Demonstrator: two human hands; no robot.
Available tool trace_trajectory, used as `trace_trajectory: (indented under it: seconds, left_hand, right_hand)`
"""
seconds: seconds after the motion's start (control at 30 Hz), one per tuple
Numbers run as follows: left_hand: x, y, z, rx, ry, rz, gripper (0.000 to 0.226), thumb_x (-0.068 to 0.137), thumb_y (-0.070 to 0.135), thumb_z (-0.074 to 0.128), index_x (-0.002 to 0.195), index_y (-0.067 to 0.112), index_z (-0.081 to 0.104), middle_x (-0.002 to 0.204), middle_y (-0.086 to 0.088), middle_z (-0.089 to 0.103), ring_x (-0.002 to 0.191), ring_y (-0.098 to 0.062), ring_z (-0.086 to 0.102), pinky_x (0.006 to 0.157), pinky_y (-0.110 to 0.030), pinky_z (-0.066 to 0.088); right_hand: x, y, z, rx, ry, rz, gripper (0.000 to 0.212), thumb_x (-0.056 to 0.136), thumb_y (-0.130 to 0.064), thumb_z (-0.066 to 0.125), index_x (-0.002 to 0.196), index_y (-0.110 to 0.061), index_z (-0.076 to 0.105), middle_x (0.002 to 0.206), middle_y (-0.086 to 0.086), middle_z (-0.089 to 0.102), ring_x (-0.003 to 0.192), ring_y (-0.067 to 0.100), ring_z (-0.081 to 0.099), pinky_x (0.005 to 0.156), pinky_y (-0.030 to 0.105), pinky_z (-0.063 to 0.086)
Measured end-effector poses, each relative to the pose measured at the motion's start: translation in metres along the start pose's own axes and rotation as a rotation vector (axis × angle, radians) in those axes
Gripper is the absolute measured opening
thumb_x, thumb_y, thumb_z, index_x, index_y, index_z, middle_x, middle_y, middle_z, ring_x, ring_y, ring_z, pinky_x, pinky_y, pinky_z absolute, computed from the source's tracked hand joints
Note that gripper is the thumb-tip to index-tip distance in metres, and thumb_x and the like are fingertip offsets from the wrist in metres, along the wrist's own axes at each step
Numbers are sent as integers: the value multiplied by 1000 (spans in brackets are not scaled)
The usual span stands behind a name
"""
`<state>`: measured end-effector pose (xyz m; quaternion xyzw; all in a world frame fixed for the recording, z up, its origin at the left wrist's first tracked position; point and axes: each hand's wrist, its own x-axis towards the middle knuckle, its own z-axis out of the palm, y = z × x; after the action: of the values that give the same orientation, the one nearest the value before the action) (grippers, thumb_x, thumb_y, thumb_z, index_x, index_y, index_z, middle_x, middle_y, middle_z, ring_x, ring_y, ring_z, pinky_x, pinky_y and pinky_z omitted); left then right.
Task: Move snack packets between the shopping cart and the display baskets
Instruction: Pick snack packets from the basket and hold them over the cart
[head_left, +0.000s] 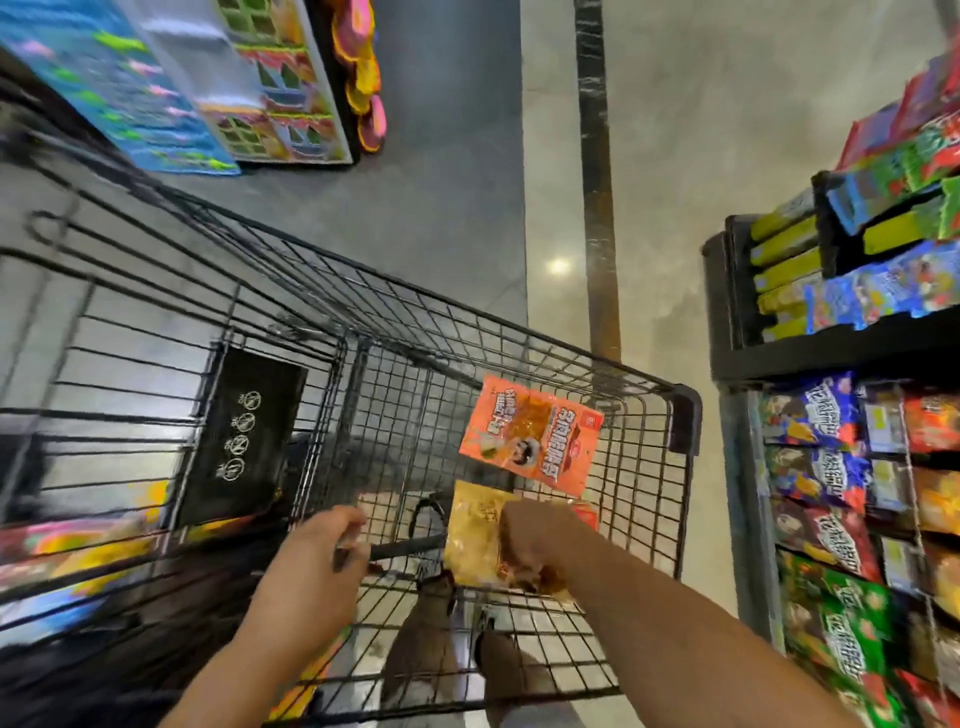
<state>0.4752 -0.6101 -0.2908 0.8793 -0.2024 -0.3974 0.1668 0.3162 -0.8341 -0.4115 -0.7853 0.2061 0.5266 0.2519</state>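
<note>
Beyond the aisle, a dark stripe (597, 171) runs along the glossy pale floor (727, 130) (a ceiling light glints on it), while colourful toy boxes (249, 78) stand at upper left.

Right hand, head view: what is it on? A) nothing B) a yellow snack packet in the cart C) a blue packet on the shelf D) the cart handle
B: the right hand grips the yellow snack packet inside the cart, below the orange packet; the left hand holds the handle.

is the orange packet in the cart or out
In: the orange packet shows against the cart wire inside its rim, ahead of the right hand.
</note>
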Motion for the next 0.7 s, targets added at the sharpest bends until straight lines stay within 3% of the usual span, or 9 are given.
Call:
trace_trajectory:
  seconds: [0.07,0.17,0.23,0.33,0.4,0.53,0.63,0.7]
  left_hand:
    - [-19,-2,0,-33,35,25,26,98,27,64,124,31,64,111,19,57,110,-7,57,98,-26,46]
    - [-49,-4,-1,-50,76,40,30,96,26,69,125,29,66,120,20,55,122,-11,54,109,-27,40]
    - [-73,-2,-6,-80,124,56,36,90,19,77,124,24,70,123,18,54,123,-12,54,109,-17,33]
    - [-113,11,-27,-87,220,101,40,83,19,84,120,28,72,128,18,55,124,2,49,103,5,17]
    - [-142,18,-38,-67,318,130,42,78,19,87,118,27,74,127,18,62,127,1,52,103,7,15]
    - [-206,21,-41,-84,563,153,44,78,15,88,120,10,75,127,-1,70,129,-24,60,114,-10,27]
    - [-258,19,-25,-197,707,96,50,77,20,79,124,5,72,133,-6,67,133,-24,57,109,-35,42]
    - [-293,15,-14,-279,778,53,53,85,25,74,136,12,65,146,-1,58,143,-18,48,110,-42,44]
  right_hand:
    - [20,-2,18,35,72,77,17,92,-6,59,100,-20,65,114,13,73,98,27,69,86,37,54]
    - [32,-1,34,-5,140,132,33,102,-12,50,130,-25,63,129,6,72,112,29,71,95,41,57]
    - [26,-1,34,-51,176,128,43,103,-18,49,145,-27,50,138,7,65,120,30,67,95,40,57]
    - [3,-4,28,-97,237,75,57,102,-21,53,157,-19,37,149,10,53,131,31,57,101,41,53]
    - [-21,-7,21,-110,280,7,59,102,-19,53,158,-17,35,152,10,49,132,30,55,103,38,50]
    - [-87,-21,5,-19,312,-186,62,102,-29,61,159,-25,36,157,6,43,137,25,52,104,31,45]
    - [-148,-45,-4,87,372,-381,61,101,-30,67,157,-27,42,160,5,43,144,22,45,111,25,37]
    - [-193,-67,-4,148,466,-519,54,100,-31,70,149,-32,48,158,2,45,144,20,44,107,12,29]
